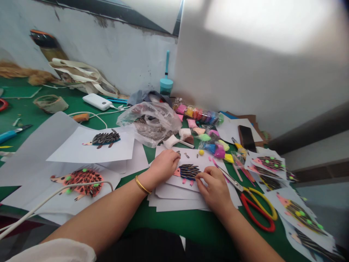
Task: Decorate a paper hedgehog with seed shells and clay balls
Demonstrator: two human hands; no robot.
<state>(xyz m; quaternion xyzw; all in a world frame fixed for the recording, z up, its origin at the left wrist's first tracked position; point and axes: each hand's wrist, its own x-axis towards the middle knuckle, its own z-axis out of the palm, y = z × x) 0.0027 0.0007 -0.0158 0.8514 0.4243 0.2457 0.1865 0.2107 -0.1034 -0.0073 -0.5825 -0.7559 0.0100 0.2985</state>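
A hedgehog picture (188,172) with a pink face, pink feet and a back of dark seeds on blue lies on stacked white paper (174,203) before me. My left hand (164,165), with a gold bangle at the wrist, is at the sheet's upper left, its fingertips pinched by a seed near the hedgehog's head; what they hold is too small to name. My right hand (214,185) is at the hedgehog's rear end, thumb and forefinger pressed together, their contents hidden. A yellow clay ball (201,152) and a few loose seeds (187,155) sit above the hedgehog.
Red-and-yellow scissors (256,207) lie right of my right hand. Beyond the paper are a plastic bag of seeds (152,123) and colored clay packets (215,147). Other hedgehog pictures lie left (81,182) and right (300,214). A white cable (54,196) crosses the left side.
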